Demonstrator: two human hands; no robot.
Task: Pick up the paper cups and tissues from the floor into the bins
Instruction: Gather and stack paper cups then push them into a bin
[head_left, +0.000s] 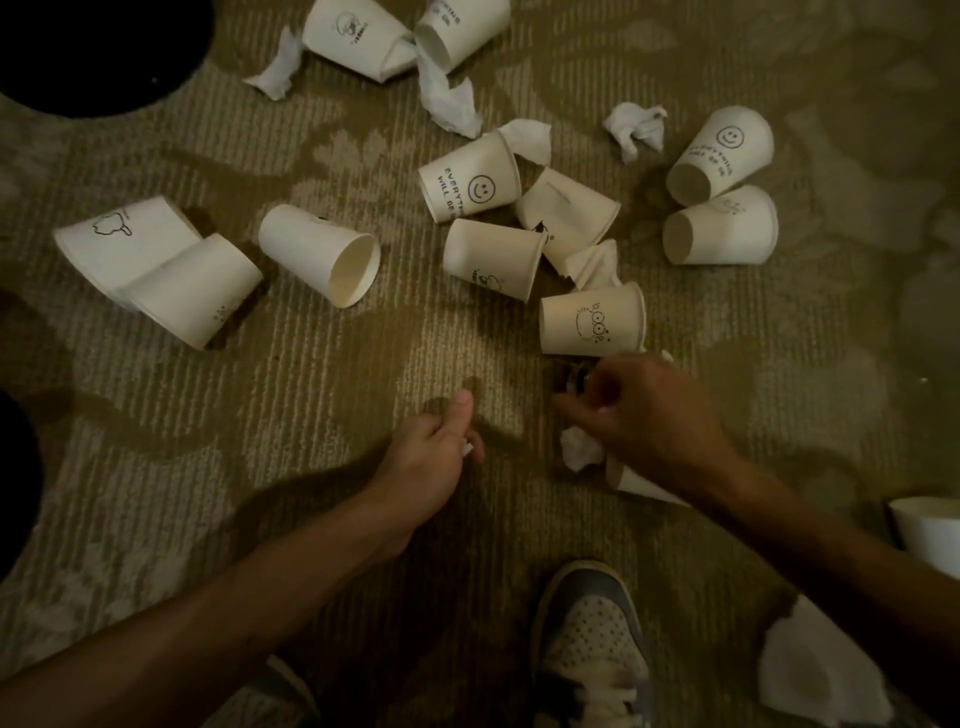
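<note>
Left grip (436, 447) pinches a white tissue scrap (467, 448). Right grip (644, 410): blurred, state cannot be told. Smiley cup (470, 179) print reads "EVERYTHI… WILL BE".

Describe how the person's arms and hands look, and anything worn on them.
Both forearms are bare as far as the frame shows: no sleeves in view. The left hand and right hand wear no gloves, and no watch or bracelet shows at either wrist.
</note>
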